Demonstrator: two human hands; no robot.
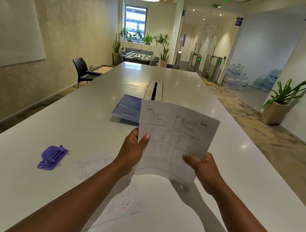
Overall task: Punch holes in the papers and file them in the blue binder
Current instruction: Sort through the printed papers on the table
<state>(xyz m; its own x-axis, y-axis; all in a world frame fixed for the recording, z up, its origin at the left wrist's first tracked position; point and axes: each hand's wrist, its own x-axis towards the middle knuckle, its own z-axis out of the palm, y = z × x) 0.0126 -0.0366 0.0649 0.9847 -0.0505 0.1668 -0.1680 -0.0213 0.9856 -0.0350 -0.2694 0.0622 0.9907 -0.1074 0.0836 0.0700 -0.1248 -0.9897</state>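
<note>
A printed paper sheet (pixel 174 137) is raised above the table, held by both hands. My left hand (pixel 132 149) grips its left edge with the thumb on the front. My right hand (pixel 202 169) pinches its lower right corner. Behind the sheet lies the blue binder (pixel 127 108), partly hidden by the paper. A purple hole punch (pixel 52 157) sits on the table to the left, apart from both hands. More printed sheets (pixel 94 164) lie flat on the table under my forearms, one nearer me (pixel 125 203).
The long white table (pixel 238 162) has a cable slot (pixel 154 90) down its middle, beyond the binder. A black chair (pixel 81 70) stands at the far left side. A potted plant (pixel 280 102) and stacked water bottles (pixel 235 77) are at the right.
</note>
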